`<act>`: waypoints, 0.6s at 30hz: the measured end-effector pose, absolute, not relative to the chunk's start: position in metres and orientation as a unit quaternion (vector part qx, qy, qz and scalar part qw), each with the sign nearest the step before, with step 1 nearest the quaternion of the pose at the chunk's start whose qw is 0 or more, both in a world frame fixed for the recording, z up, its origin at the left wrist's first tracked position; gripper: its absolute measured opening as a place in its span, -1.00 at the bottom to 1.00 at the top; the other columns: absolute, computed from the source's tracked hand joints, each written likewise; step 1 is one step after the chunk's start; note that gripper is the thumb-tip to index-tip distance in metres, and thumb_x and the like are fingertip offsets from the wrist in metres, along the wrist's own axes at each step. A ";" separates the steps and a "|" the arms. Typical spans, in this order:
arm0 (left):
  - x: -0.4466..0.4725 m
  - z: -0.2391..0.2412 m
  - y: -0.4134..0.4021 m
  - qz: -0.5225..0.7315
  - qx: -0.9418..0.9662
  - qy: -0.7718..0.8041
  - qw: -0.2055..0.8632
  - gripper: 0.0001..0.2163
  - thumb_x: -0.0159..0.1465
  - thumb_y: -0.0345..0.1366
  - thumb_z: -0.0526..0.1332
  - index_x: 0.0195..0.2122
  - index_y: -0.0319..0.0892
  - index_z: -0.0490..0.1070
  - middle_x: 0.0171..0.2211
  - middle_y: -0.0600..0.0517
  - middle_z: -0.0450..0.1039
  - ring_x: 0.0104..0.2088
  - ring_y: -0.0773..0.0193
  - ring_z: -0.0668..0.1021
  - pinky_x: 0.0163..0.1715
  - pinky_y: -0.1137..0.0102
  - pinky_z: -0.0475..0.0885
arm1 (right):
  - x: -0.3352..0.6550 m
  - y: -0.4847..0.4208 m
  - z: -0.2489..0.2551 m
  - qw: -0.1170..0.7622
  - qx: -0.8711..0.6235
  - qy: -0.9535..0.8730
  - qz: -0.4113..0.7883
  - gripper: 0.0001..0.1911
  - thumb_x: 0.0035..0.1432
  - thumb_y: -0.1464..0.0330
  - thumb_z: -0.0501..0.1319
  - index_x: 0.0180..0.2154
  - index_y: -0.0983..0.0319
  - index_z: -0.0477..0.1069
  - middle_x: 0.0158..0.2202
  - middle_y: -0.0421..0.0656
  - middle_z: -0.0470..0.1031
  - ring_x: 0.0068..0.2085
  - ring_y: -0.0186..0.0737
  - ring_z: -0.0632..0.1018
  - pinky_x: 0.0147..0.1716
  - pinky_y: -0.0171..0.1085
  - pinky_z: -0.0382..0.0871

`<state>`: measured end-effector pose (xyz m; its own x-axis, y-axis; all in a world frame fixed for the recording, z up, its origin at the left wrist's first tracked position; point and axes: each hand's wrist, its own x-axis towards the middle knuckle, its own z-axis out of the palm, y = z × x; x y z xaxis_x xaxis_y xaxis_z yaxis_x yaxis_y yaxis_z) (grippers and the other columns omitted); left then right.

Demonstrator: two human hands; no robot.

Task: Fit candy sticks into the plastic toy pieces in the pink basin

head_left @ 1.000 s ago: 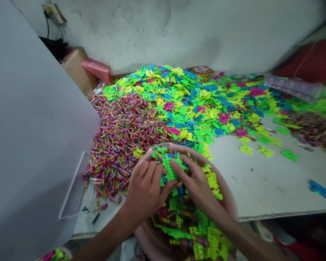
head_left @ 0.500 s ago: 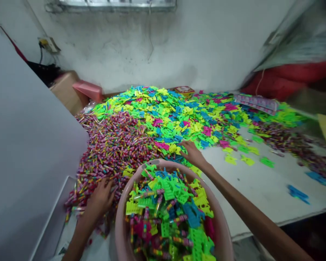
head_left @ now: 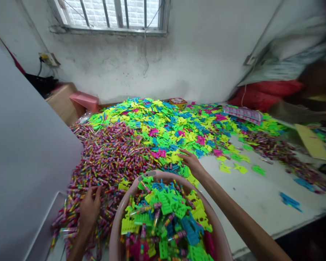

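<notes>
A pink basin (head_left: 116, 221) at the bottom centre holds a heap of green, yellow and blue plastic pieces mixed with small striped sticks. My left hand (head_left: 89, 209) lies on the pile of small multicoloured sticks (head_left: 114, 152) left of the basin, fingers curled into them. My right hand (head_left: 191, 162) reaches past the basin's far rim to the near edge of the big pile of flat neon plastic pieces (head_left: 174, 127), fingers bent down onto it. What either hand holds is hidden.
The white table (head_left: 260, 195) carries scattered loose pieces at right. A grey panel (head_left: 24, 163) stands at left. A cardboard box (head_left: 60, 101), a pink box (head_left: 84, 100) and a small tin (head_left: 178, 102) sit by the back wall. Red cloth (head_left: 263, 92) lies at right.
Both hands left the basin a second ago and spread apart, left to the stick pile, right to the neon pile. The view has tilted up, showing the window.
</notes>
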<state>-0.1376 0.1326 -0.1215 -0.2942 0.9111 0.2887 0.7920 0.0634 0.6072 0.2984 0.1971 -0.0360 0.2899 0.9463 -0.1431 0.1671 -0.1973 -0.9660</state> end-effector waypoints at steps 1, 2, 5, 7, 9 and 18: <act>-0.135 -0.123 0.136 0.354 0.576 0.732 0.088 -0.58 0.36 0.10 -0.08 -0.30 -0.09 0.37 -0.39 -0.06 0.59 -0.35 0.00 0.64 -0.34 0.22 0.53 | 0.293 0.190 -0.029 0.485 -0.632 -0.405 0.449 -0.77 0.34 0.29 0.27 -0.04 0.28 0.45 -0.16 -0.14 0.55 -0.28 -0.26 0.59 -0.29 -0.21 0.56; -0.133 -0.125 0.139 0.356 0.567 0.737 0.090 -0.58 0.37 0.09 -0.11 -0.29 -0.10 0.36 -0.40 -0.06 0.59 -0.36 0.01 0.65 -0.37 0.24 0.52 | 0.287 0.182 -0.023 0.499 -0.611 -0.384 0.479 -0.81 0.31 0.30 0.30 -0.11 0.28 0.45 -0.24 -0.18 0.54 -0.34 -0.29 0.58 -0.32 -0.24 0.55; -0.122 -0.129 0.143 0.347 0.568 0.741 0.088 -0.57 0.40 0.04 -0.14 -0.23 -0.14 0.37 -0.39 -0.09 0.59 -0.37 0.03 0.64 -0.39 0.26 0.51 | 0.267 0.155 -0.001 0.531 -0.550 -0.333 0.552 -0.76 0.09 0.35 0.43 -0.35 0.20 0.37 -0.44 -0.29 0.46 -0.46 -0.33 0.54 -0.34 -0.27 0.57; -0.115 -0.130 0.139 0.326 0.602 0.723 0.087 -0.60 0.39 0.01 -0.09 -0.24 -0.14 0.41 -0.36 -0.10 0.59 -0.33 0.03 0.64 -0.31 0.24 0.51 | 0.254 0.137 0.014 0.537 -0.519 -0.310 0.588 -0.67 -0.07 0.36 0.49 -0.38 0.16 0.34 -0.44 -0.28 0.48 -0.45 -0.28 0.57 -0.34 -0.26 0.59; -0.111 -0.130 0.130 0.298 0.652 0.691 0.085 -0.67 0.33 -0.03 0.04 -0.26 -0.13 0.47 -0.26 -0.12 0.59 -0.19 0.00 0.62 -0.14 0.18 0.50 | 0.244 0.122 0.027 0.536 -0.502 -0.295 0.612 -0.62 -0.12 0.34 0.52 -0.30 0.15 0.38 -0.36 -0.23 0.55 -0.42 -0.24 0.60 -0.36 -0.24 0.61; -0.102 -0.145 0.098 0.276 0.713 0.641 0.064 -0.70 0.25 -0.43 0.00 -0.18 -0.19 0.51 -0.01 -0.22 0.54 0.05 -0.03 0.54 0.09 0.04 0.42 | 0.215 0.096 0.041 0.539 -0.469 -0.370 0.594 -0.65 -0.04 0.16 0.52 -0.28 0.18 0.52 -0.28 -0.24 0.44 -0.36 -0.29 0.50 -0.56 -0.38 0.47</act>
<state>-0.1018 0.0985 -0.1448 0.0264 0.9498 0.3118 0.8786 -0.1708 0.4459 0.2146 0.0963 0.0408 0.0201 0.9873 -0.1574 -0.2930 -0.1447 -0.9451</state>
